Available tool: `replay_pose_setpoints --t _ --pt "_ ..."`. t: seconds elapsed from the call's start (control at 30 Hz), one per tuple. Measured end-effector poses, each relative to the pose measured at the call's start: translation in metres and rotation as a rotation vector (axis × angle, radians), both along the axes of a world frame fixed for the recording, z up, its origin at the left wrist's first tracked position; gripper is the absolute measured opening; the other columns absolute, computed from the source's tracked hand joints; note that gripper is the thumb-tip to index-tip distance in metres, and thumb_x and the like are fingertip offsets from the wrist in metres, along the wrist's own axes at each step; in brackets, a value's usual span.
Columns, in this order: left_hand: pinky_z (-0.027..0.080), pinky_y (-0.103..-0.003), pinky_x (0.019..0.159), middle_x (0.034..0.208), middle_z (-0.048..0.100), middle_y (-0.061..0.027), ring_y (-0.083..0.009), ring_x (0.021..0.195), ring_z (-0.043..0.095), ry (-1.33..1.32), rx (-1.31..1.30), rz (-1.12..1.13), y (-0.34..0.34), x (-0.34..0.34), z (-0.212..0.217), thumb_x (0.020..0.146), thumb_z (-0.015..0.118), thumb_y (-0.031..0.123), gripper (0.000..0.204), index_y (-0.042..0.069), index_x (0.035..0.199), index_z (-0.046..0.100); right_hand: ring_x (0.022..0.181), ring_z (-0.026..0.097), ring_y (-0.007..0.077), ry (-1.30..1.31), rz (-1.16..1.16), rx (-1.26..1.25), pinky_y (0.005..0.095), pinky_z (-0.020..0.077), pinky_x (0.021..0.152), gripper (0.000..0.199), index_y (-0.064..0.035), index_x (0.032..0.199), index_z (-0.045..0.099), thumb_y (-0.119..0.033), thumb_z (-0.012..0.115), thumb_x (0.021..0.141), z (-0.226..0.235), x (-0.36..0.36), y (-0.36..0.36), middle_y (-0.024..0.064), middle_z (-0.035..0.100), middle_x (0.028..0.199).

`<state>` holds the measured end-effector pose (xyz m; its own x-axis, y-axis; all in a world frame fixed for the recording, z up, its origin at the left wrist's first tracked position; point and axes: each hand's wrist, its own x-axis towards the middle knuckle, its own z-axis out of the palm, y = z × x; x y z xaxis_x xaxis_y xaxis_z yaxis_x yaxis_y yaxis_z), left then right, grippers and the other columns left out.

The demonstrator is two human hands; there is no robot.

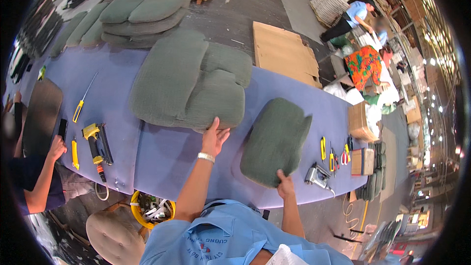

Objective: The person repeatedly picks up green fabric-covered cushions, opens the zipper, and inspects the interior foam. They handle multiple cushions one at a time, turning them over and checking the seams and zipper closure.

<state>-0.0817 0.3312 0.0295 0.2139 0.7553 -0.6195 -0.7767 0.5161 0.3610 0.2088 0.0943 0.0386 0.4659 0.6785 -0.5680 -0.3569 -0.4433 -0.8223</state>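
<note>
Here, left hand (214, 137) flat on stacked green cushions (189, 81), right hand (284, 184) gripping 1 green cushion (274, 140) near brown box (359, 121).

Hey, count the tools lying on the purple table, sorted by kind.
Staple guns (one yellow and black, one silver metal): 2
Yellow-handled screwdriver: 1
Yellow utility knives: 3
Red-handled scissors: 1
Total: 7

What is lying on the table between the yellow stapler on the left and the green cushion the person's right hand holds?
In the head view, only bare purple table lies between the yellow stapler and that green cushion, crossed by the person's left hand.
</note>
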Motion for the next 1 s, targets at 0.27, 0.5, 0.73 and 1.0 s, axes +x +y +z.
replay_pose_setpoints --t 0.27,0.5,0.73,1.0 --pt "0.062 -0.039 0.089 0.115 0.064 -0.0129 -0.0261 0.101 0.067 0.151 0.046 0.122 -0.006 0.004 -0.001 0.088 0.085 0.027 0.057 -0.004 0.124 0.054 0.106 0.061 0.0217 -0.155 0.025 -0.102 0.0395 0.0583 0.084 0.054 0.0005 0.126 0.053 -0.037 0.075 0.095 -0.059 -0.042 -0.053 0.0101 0.057 0.121" --pt "0.063 -0.035 0.078 0.106 0.067 -0.0152 -0.0253 0.087 0.073 0.271 0.091 -0.019 -0.021 -0.011 -0.007 0.090 0.082 0.026 0.051 -0.008 0.115 0.055 0.105 0.064 0.0224 -0.189 0.113 -0.153 0.0373 0.0595 0.082 0.054 0.0057 0.127 0.054 -0.031 0.076 0.095 -0.067 -0.019 -0.053 0.0148 0.060 0.127" --pt "0.061 -0.035 0.082 0.116 0.067 -0.0147 -0.0233 0.095 0.072 0.306 0.146 -0.129 -0.037 -0.025 -0.001 0.094 0.076 0.038 0.060 -0.004 0.128 0.050 0.116 0.061 0.0299 0.158 -0.097 -0.045 0.0484 0.0543 0.097 0.069 0.0039 0.135 0.048 -0.031 0.084 0.088 -0.050 -0.017 -0.038 0.0166 0.059 0.133" --pt "0.057 -0.035 0.088 0.122 0.069 -0.0114 -0.0208 0.103 0.071 0.478 0.039 -0.368 -0.094 -0.056 -0.048 0.098 0.069 0.044 0.050 0.005 0.129 0.061 0.127 0.058 0.0338 0.147 -0.181 0.143 0.0508 0.0492 0.107 0.085 -0.0033 0.152 0.036 -0.019 0.085 0.084 -0.040 -0.025 0.014 0.0160 0.055 0.142"
